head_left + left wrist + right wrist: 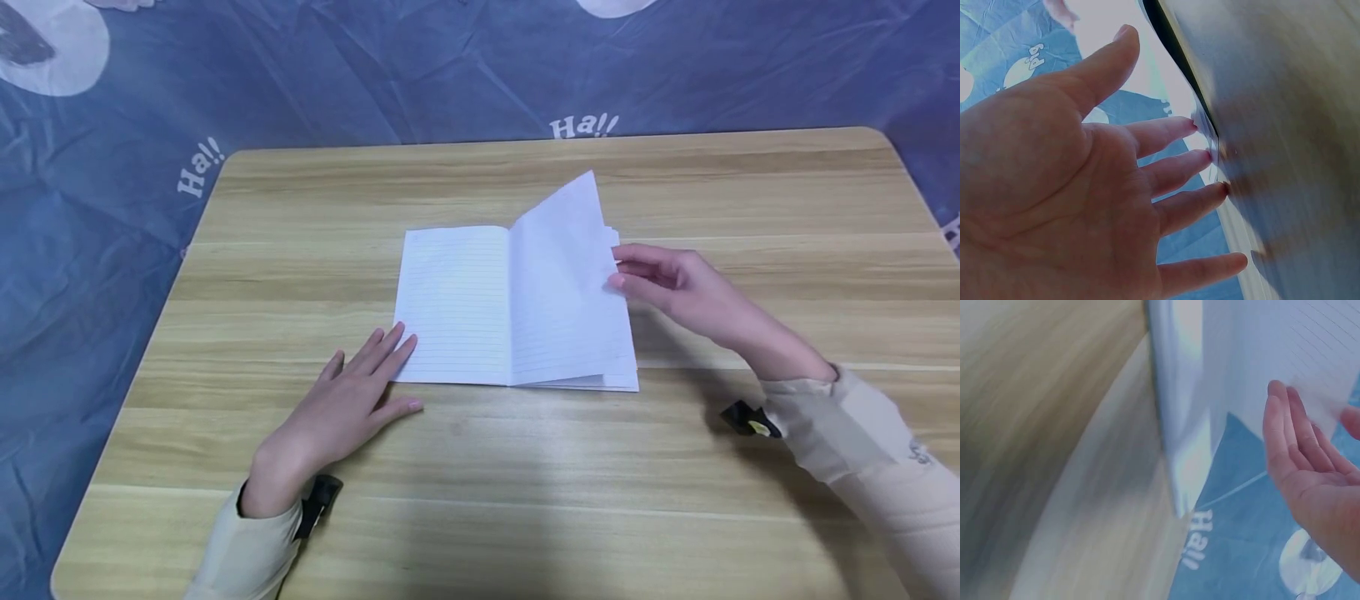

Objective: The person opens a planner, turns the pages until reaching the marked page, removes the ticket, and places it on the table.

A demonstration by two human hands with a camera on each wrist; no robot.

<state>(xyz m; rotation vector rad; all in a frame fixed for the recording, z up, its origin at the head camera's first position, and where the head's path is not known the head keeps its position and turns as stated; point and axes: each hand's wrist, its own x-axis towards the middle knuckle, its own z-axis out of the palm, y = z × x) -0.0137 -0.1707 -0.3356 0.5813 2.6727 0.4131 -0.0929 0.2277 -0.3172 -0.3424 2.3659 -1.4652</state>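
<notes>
White lined-paper notebook [459,292] lies open; at eight o'clock, splayed bare left hand [341,412] touches it; at three, bare right hand [690,296] pinches raised white leaf [562,283]

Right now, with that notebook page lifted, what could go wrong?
1. The lifted page could spring free or crease: the right hand's fingers seem to hold it only by its outer edge.
2. The lined notebook might slide or twist if the page is pulled, since the left hand touches only near its lower left corner.
3. Sheets beneath could come along; their edges jut out past the lifted page.
</notes>
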